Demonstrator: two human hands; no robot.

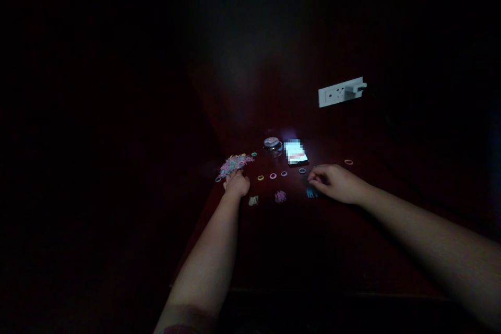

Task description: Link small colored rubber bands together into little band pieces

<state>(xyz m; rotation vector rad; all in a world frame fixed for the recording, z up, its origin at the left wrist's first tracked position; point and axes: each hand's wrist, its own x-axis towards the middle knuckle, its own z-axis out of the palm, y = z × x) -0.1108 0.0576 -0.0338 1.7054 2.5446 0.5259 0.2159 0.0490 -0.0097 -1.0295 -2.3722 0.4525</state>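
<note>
My left hand (237, 183) rests at the near edge of a loose heap of small coloured elastic bands (234, 165), its fingers stretched onto the bands. To the right, my right hand (332, 181) is closed, fingertips curled together; whatever is between them is too small to make out. Just below its fingertips lies a small pile of blue bands (311, 193). Between the hands are a purple-pink pile (280, 197) and a pale yellowish pile (253, 200). Behind these piles, a row holds a yellow ring (260, 178), a pink ring (273, 176), a purple ring (284, 173) and a blue ring (302, 170).
A lit phone (295, 152) lies at the back of the dark reddish table (297, 250), beside a round clear container (273, 146). An orange ring (348, 162) lies beyond my right hand. A wall socket (341, 92) with a plug is above; the surroundings are very dark.
</note>
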